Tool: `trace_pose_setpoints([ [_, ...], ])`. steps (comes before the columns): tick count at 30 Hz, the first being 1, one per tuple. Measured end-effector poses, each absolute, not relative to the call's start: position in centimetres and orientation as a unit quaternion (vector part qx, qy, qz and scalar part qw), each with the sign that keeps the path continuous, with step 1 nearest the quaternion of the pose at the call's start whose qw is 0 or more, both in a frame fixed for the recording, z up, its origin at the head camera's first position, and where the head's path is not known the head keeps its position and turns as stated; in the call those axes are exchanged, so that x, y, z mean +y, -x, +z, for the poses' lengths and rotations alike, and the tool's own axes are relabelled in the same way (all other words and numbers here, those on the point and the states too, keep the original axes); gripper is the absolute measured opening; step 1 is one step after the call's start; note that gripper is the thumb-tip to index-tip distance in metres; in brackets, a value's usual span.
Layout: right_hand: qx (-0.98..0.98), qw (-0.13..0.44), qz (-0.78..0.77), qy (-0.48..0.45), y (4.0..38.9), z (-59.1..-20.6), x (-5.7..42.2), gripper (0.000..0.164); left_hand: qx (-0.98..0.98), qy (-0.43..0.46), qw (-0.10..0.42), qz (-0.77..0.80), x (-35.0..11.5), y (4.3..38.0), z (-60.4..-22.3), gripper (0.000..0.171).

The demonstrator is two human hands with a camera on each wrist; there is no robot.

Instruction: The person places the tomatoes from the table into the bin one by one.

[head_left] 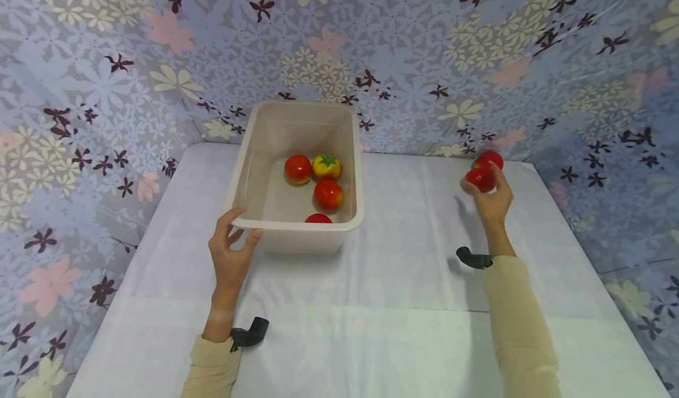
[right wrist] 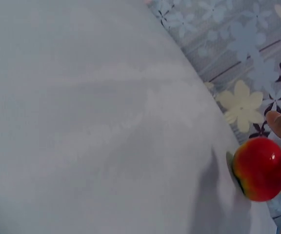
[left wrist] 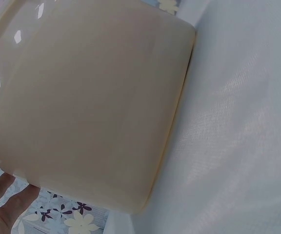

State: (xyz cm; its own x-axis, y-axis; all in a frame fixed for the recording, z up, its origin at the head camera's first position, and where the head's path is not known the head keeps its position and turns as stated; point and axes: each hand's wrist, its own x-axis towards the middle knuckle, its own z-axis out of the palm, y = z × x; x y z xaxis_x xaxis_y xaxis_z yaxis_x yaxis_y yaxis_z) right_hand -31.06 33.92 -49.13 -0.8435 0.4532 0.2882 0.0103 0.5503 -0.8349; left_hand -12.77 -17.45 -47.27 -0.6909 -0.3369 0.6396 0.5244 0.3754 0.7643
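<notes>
My left hand point(head_left: 231, 256) grips the front left corner of a beige plastic bin point(head_left: 241, 168), fingers over the rim and thumb on the front side. In the left wrist view the bin's wall point(left wrist: 91, 107) fills most of the picture, with parts of fingers point(left wrist: 16, 202) at its lower left. At the back right of the table, my right hand point(head_left: 493, 202) holds a red tomato point(head_left: 480, 180) between thumb and fingers. Directly behind it is another red tomato point(head_left: 489, 158), partly covered. The right wrist view shows a red tomato point(right wrist: 260, 169) near a fingertip point(right wrist: 279, 124).
Inside the bin lie a red tomato point(head_left: 298, 169), a yellow one with a green top point(head_left: 326, 167), a red-yellow one point(head_left: 329, 195) and another red one point(head_left: 319, 218) half hidden by the front rim. White cloth point(head_left: 403, 256) covers the table; flowered fabric point(head_left: 403, 44) rises behind.
</notes>
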Motion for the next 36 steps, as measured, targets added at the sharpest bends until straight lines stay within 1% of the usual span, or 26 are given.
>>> trace_pose_setpoints([
  [9,-0.84,0.217,0.455,0.201,30.9,-49.5,34.5,0.079,-0.736,0.058,0.385,-0.553,-17.5,12.7,-47.2,0.048],
  [15,-0.821,0.176,0.48,0.253,30.8,-50.0,34.6,0.089,-0.74,0.055,0.379,-0.553,-16.8,11.9,-45.4,0.044],
  [21,-0.812,0.181,0.496,0.25,31.0,-50.8,34.9,0.093,-0.745,0.054,0.379,-0.546,-17.3,12.6,-46.8,0.046],
  [24,-0.807,0.18,0.507,0.244,31.2,-51.1,35.0,0.091,-0.743,0.053,0.38,-0.548,-17.6,12.9,-47.3,0.048],
  [30,-0.799,0.178,0.527,0.228,31.5,-51.3,34.8,0.082,-0.739,0.059,0.384,-0.551,-17.7,12.9,-47.5,0.048],
  [36,-0.777,0.206,0.551,0.223,31.7,-51.7,34.7,0.078,-0.742,0.058,0.382,-0.548,-17.7,12.9,-47.3,0.049],
])
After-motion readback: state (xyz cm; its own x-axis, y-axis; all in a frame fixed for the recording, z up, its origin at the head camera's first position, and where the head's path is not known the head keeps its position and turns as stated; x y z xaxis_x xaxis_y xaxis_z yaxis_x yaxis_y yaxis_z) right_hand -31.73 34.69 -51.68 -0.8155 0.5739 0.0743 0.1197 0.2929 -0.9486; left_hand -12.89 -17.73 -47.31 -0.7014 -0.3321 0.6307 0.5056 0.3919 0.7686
